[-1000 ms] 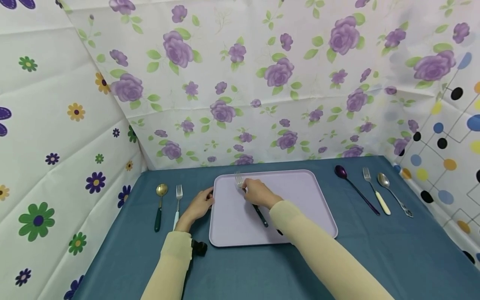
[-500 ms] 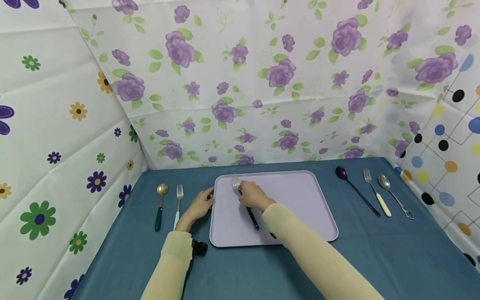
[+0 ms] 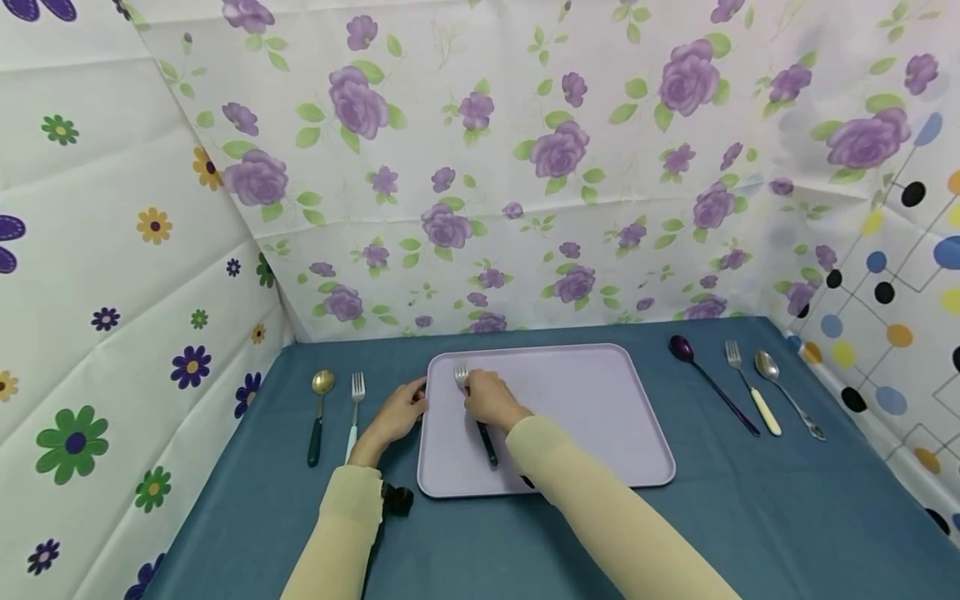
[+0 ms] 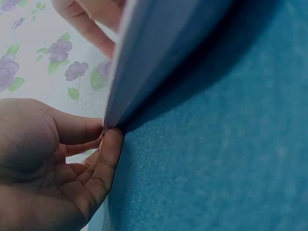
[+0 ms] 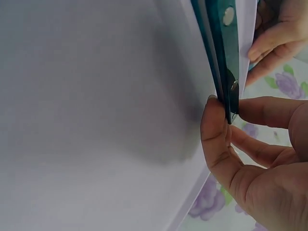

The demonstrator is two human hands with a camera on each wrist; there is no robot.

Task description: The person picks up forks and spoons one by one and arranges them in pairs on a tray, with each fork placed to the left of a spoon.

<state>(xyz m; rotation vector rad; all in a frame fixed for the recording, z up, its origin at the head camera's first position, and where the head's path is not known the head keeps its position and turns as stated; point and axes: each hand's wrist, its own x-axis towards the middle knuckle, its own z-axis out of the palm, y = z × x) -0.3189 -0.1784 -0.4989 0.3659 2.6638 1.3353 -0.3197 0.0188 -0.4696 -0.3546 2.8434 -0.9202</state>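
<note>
A pale lilac tray lies on the blue tablecloth. My left hand is at its left edge; in the left wrist view the thumb and fingers pinch the rim. Over the left part of the tray, my right hand holds a fork with a dark green handle. Its silver tines point away from me. In the right wrist view, the thumb and index finger pinch the riveted handle near its front end. Whether the fork touches the tray is hard to tell.
Left of the tray lie a gold spoon with a green handle and a fork with a pale blue handle, partly behind the left arm. On the right are a dark purple spoon, a cream-handled fork and a silver spoon.
My right hand has moved left and slightly toward me with the green-handled fork, which has turned more upright in the view. The left hand stays at the tray's edge.
</note>
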